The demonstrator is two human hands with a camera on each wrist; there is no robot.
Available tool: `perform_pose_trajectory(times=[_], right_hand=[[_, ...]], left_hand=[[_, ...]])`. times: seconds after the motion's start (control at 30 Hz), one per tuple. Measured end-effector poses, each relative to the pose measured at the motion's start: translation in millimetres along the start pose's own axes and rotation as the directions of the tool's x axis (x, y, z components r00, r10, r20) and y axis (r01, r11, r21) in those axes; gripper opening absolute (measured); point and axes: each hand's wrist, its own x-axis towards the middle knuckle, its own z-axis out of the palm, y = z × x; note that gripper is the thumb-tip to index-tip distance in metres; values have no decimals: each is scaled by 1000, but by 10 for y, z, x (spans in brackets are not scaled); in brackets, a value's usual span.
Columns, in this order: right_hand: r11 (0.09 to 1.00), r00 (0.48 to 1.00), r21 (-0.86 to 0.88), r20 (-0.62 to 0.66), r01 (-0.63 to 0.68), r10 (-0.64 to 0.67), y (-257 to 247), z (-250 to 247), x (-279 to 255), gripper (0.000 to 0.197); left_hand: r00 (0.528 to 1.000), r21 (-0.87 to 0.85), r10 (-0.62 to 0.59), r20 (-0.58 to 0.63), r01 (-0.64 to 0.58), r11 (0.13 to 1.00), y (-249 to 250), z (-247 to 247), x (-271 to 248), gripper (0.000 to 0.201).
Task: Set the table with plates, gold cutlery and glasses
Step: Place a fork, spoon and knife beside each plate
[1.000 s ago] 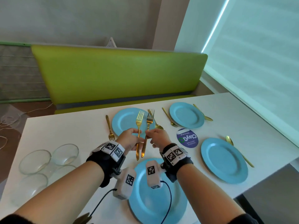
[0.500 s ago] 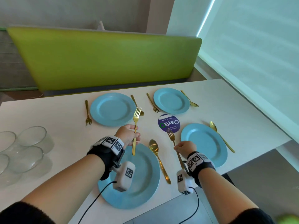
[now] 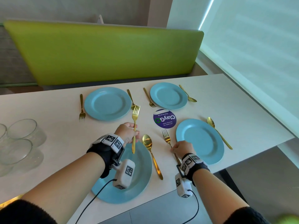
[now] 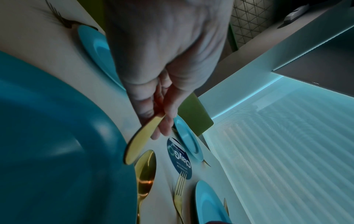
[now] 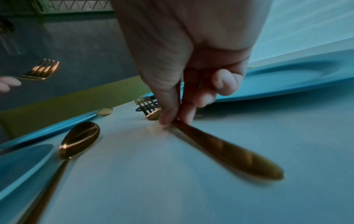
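Nearest, at 6 o'clock on the pale surface (image 3: 53,139), lies a round blue plate (image 3: 142,180). A gold spoon (image 3: 151,152) lies just beside its rim at 3 o'clock. The left hand (image 3: 127,132) hovers over that plate's far edge, fingers curled round the handle of a gold fork (image 3: 135,125) held off the surface, tines pointing to 12 o'clock. At 4 o'clock, the right hand (image 3: 182,148) pinches the handle of a second gold fork (image 3: 167,138), which rests on the surface just beside the rim of another blue plate (image 3: 200,141); a second gold spoon (image 3: 217,131) lies along that plate's other side. Clear glass tumblers (image 3: 21,143) stand grouped at 9 o'clock. Between the plates sits a round purple sticker (image 3: 164,118). Farthest, at 12 and 1 o'clock, two more blue plates (image 3: 107,103) each have a gold fork and spoon alongside, before a green padded bench back (image 3: 103,52).
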Motion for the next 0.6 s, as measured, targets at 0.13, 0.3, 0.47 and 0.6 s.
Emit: perform_pose_trajectory(times=[0.13,0.3,0.47,0.6], right_hand=[[999,1000,-38,-25,-2,1,10,-3,3,15],[998,994,-41,-96,-49,45,53,-39,-1,21],[996,988,6,-131,-85,85,153,-67,29,35],[997,988,6,-136,-78,79,181,-87,45,37]], left_hand=[[1000,9,12,-14,-12,1000,5,51,9,22],[1000,22,13,-22,-12,1000,7,113,-4,21],[1000,41,6,-22,-5,999,-9,177,-4,21],[1000,51,-1,-21,2,999,-31,200,2,20]])
